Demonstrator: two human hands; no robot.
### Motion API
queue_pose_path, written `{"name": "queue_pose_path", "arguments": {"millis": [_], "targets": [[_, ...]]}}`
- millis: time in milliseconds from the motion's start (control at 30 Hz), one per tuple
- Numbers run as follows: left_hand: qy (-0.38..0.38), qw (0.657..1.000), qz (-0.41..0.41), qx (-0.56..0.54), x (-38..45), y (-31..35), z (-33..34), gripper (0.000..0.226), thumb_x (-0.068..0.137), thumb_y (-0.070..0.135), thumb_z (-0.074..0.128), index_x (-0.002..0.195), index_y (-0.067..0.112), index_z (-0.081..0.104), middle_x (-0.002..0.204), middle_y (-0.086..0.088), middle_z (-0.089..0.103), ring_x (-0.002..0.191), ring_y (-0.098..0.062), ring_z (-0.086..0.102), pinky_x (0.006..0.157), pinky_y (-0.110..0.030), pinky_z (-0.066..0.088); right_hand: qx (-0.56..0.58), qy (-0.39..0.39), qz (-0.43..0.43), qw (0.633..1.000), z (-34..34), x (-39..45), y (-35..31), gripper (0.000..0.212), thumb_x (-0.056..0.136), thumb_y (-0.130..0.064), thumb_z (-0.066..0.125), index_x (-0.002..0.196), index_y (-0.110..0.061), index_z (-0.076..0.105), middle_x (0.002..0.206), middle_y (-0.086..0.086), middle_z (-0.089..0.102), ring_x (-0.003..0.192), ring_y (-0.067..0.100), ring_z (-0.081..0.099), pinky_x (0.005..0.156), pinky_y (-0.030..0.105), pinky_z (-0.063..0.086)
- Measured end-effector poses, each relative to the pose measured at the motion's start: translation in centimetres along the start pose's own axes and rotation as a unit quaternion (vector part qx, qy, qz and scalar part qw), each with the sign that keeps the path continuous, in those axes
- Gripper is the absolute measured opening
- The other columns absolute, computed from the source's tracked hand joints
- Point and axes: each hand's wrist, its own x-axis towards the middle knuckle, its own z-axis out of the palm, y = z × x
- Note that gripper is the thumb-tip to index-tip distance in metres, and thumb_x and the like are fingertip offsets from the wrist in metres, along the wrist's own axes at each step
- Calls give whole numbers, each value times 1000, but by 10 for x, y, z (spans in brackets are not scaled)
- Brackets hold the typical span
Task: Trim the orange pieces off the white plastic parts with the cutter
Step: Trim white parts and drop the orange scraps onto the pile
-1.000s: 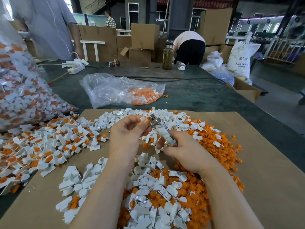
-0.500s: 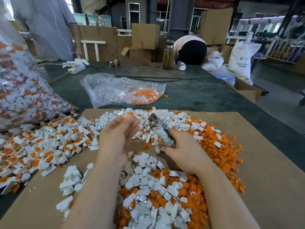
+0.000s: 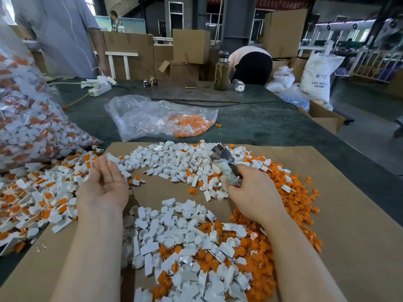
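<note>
White parts (image 3: 178,234) w/ orange bits, loose heap

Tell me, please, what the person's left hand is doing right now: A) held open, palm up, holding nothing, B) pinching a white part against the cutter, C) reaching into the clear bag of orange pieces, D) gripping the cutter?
A: the left hand is open, palm up and empty, while the right hand holds the cutter.

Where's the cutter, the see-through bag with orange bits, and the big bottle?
cutter (image 3: 220,154), head view, on its metal head above the right hand.
see-through bag (image 3: 139,114), head view, on its crinkled clear middle.
bottle (image 3: 222,73), head view, on its glass body.
</note>
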Motion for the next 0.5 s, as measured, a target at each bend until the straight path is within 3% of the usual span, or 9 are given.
{"name": "queue_pose_path", "arguments": {"millis": [133,200,233,300,367,433,500], "targets": [[-23,1000,7,12,1,1,-3,22,98,13,56,119,5,60,98,-12,76,77,-16,76,60,-27,60,-21,22,29,999,-2,-1,0,28,89,-33,58,69,-31,39,68,-12,50,61,8,49,47,19,29],[-20,986,16,164,-2,-4,-2,23,92,14,67,114,10,64,90,-5,78,77,-8,75,66,-21,59,-27,26,43,998,-3,-1,0,28,89,-33,58,68,-30,40,68,-10,52,60,8,50,46,19,29],[-25,957,31,287,-4,-8,0,21,88,15,72,108,14,67,84,0,78,75,-5,74,68,-19,59,-29,28,47,998,-4,-1,1,27,88,-32,58,68,-29,40,69,-9,53,61,8,50,47,20,29],[-90,843,78,525,-10,-21,-1,18,84,15,76,98,24,72,80,11,77,77,-3,71,70,-21,56,-27,34,51,998,-5,-1,1,26,88,-31,59,69,-28,41,70,-7,53,62,9,49,47,21,30],[-186,691,120,688,-17,-35,-6,17,85,18,75,91,34,74,80,21,73,80,2,66,75,-18,52,-27,28,52,998,-6,-1,1,23,88,-32,60,72,-28,45,71,-7,53,62,9,50,47,21,31],[-258,531,149,793,-21,-50,-14,17,87,21,74,87,38,73,84,26,69,77,9,63,68,-9,45,-29,15,51,998,-5,0,1,22,88,-35,60,73,-29,45,72,-9,52,62,9,50,47,20,31],[-290,400,165,854,-20,-63,-21,17,89,23,72,93,40,72,96,23,66,78,7,60,64,-11,42,-34,7,49,998,-4,0,-1,28,88,-37,61,69,-30,41,71,-11,50,62,8,49,48,19,31]]}}
